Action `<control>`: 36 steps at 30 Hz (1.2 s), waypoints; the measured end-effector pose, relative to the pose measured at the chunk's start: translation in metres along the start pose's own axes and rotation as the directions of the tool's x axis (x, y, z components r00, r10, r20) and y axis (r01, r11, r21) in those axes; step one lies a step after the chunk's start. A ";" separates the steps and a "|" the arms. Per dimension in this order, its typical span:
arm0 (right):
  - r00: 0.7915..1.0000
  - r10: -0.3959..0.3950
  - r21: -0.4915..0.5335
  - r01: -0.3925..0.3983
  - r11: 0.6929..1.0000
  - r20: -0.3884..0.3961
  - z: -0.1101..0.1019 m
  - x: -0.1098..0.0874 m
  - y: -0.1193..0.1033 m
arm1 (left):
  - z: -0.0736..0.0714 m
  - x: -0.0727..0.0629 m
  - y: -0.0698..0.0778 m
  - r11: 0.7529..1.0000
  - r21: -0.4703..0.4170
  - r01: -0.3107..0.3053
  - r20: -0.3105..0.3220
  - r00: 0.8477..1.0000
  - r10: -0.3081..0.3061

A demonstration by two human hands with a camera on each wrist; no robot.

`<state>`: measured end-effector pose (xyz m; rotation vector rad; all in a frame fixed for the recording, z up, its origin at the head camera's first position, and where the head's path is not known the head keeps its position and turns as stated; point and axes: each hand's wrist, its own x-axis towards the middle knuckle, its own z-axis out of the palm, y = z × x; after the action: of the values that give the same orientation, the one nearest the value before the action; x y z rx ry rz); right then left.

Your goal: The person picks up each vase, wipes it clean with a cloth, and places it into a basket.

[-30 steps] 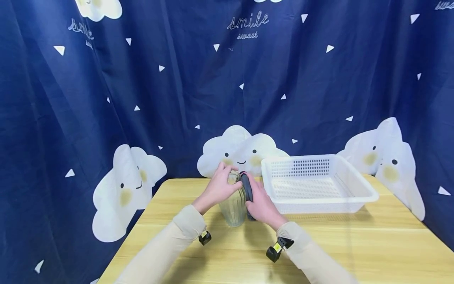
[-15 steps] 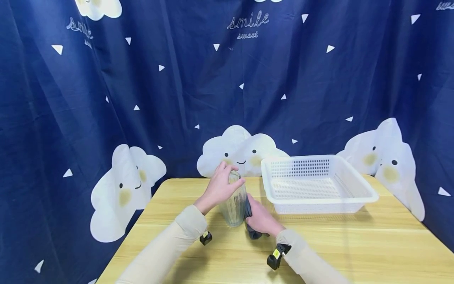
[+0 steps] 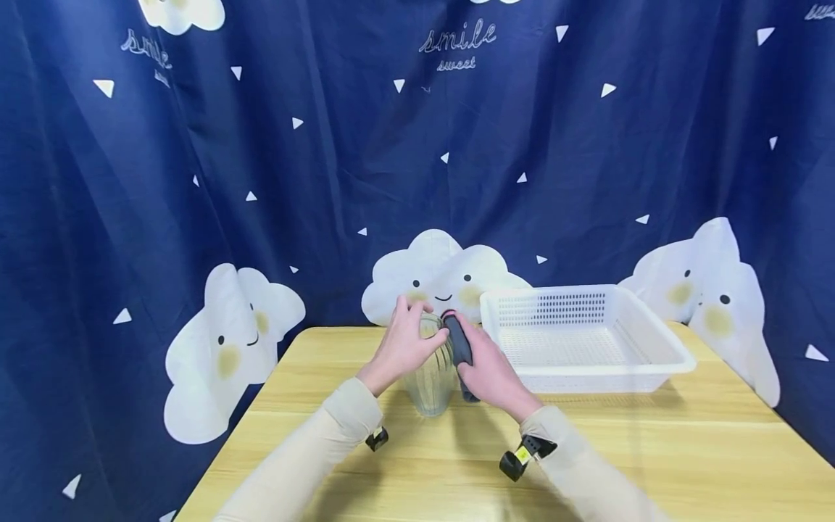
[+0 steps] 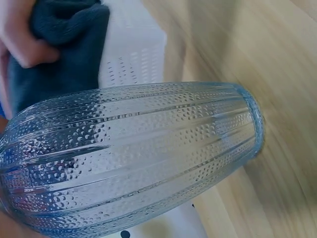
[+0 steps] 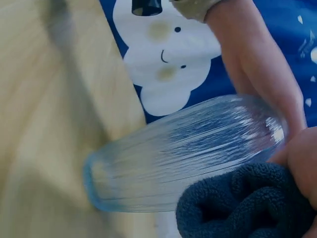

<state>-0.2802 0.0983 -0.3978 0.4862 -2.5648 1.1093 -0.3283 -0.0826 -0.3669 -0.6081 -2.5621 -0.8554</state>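
Note:
A clear ribbed glass vase [image 3: 429, 388] with a dotted texture stands upright on the wooden table; its ribs and base fill the left wrist view. My left hand [image 3: 406, 341] grips it near the top, thumb on the near side and fingers round the rim. In my right hand [image 3: 492, 373] is a folded dark blue-grey towel [image 3: 460, 346], held upright along the vase's right side near the rim. Thick terry folds of the towel [image 5: 242, 203] show in the right wrist view, overlapping the glass. Most of my right fingers are hidden behind the towel.
A white perforated plastic basket [image 3: 587, 377] sits on the table [image 3: 704, 435] just right of my right hand. Behind the table hangs a navy curtain [image 3: 365, 145] with clouds and triangles. Each wrist wears a small black camera.
The towel in my right hand went down along the vase's right side half a second ago and is now back up near the rim. My left hand keeps its grip; the vase stays put.

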 end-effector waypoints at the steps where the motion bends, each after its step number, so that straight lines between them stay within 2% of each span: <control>1: 1.000 -0.016 -0.025 0.015 1.000 -0.016 -0.001 0.001 -0.003 | -0.001 0.000 0.000 1.000 -0.006 -0.002 0.000 1.000 0.002; 3: 0.999 -0.030 -0.051 0.029 0.998 -0.031 -0.001 0.001 -0.006 | -0.003 0.000 0.000 1.000 -0.012 -0.005 0.007 1.000 0.005; 5: 1.000 -0.014 -0.063 0.013 0.998 -0.015 0.003 0.001 -0.004 | -0.006 0.000 0.001 1.000 -0.011 0.001 0.025 1.000 -0.001; 11: 0.996 0.070 -0.034 -0.068 0.997 0.059 0.020 -0.004 0.009 | -0.015 -0.004 0.007 1.000 0.006 0.024 0.080 0.996 -0.025; 17: 0.986 0.088 -0.055 -0.081 0.995 0.139 0.038 -0.011 0.025 | -0.018 -0.005 0.011 1.000 -0.016 0.027 0.107 0.994 -0.025; 21: 0.970 0.107 -0.086 -0.090 0.992 0.216 0.049 -0.018 0.038 | -0.017 -0.004 0.010 0.999 -0.032 0.027 0.117 0.993 -0.024; 23: 0.968 0.096 -0.063 -0.083 0.995 0.233 0.051 -0.019 0.041 | -0.016 -0.004 0.009 0.999 -0.036 0.031 0.116 0.993 -0.026; 30: 0.971 0.076 0.058 -0.091 0.994 0.225 0.048 -0.018 0.040 | -0.012 -0.007 0.004 0.995 -0.046 0.085 0.080 0.994 -0.081; 36: 0.991 0.059 0.054 -0.066 0.996 0.123 0.036 -0.011 0.028 | -0.017 -0.009 0.007 0.995 -0.047 0.086 0.083 0.993 -0.082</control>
<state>-0.2867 0.0919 -0.4438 0.5043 -2.6756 1.2134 -0.3137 -0.0908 -0.3553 -0.5636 -2.6624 -0.9443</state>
